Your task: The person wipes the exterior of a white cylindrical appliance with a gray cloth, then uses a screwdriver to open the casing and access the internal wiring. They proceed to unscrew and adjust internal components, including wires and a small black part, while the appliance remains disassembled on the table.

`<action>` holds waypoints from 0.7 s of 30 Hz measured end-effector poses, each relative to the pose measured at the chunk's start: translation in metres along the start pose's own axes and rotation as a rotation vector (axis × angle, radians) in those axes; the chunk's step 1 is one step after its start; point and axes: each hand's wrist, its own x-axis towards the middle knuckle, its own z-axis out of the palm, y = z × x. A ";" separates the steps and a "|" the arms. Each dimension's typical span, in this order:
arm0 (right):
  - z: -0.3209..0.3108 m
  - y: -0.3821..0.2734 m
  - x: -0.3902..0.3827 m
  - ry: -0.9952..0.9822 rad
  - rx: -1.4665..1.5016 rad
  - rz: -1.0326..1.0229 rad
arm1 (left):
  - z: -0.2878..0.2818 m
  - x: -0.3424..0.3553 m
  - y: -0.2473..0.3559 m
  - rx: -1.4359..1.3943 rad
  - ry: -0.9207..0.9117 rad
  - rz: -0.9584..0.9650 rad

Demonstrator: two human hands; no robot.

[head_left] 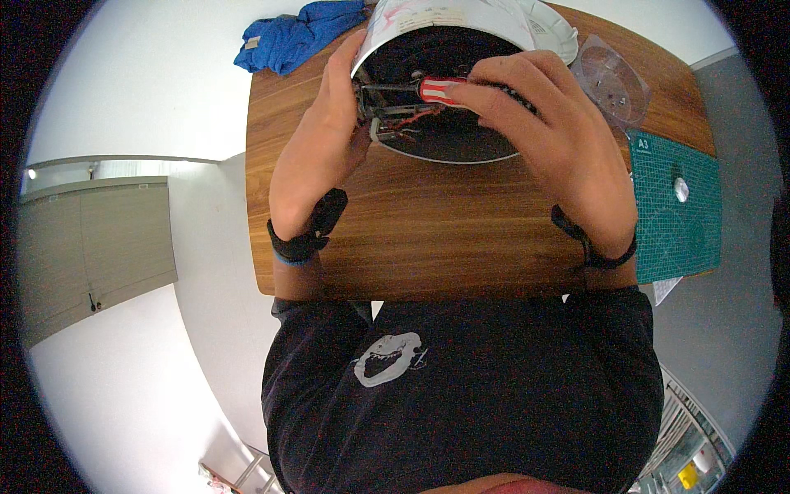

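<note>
A round white appliance body (428,25) lies tipped on its side on the wooden table (428,239), its dark open underside facing me with metal parts and red wires inside. My left hand (329,132) grips the left rim of the appliance body and steadies it. My right hand (535,123) holds a screwdriver with a red and white handle (438,89), its shaft pointing left into the metal parts inside the opening.
A blue cloth (292,37) lies at the table's far left corner. A clear plastic container (613,82) and a white lid (551,29) sit at the far right. A green cutting mat (675,214) with a small round silver piece (681,189) covers the right edge.
</note>
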 end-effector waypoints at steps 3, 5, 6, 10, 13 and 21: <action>0.006 0.002 -0.008 0.040 0.063 0.126 | 0.000 0.002 -0.002 -0.001 -0.020 0.005; 0.007 0.001 -0.012 0.021 0.073 0.220 | -0.002 0.003 0.006 0.007 -0.014 0.020; 0.005 -0.001 -0.012 -0.022 0.062 0.257 | -0.003 0.003 0.008 0.011 -0.010 0.027; -0.003 -0.007 -0.006 -0.148 0.054 0.319 | -0.002 0.002 0.004 0.026 -0.006 0.014; -0.004 -0.008 -0.006 -0.111 0.159 0.234 | 0.000 0.001 -0.001 0.015 0.005 0.026; -0.002 0.002 -0.001 -0.004 0.011 -0.019 | -0.001 0.001 0.001 -0.019 0.003 0.001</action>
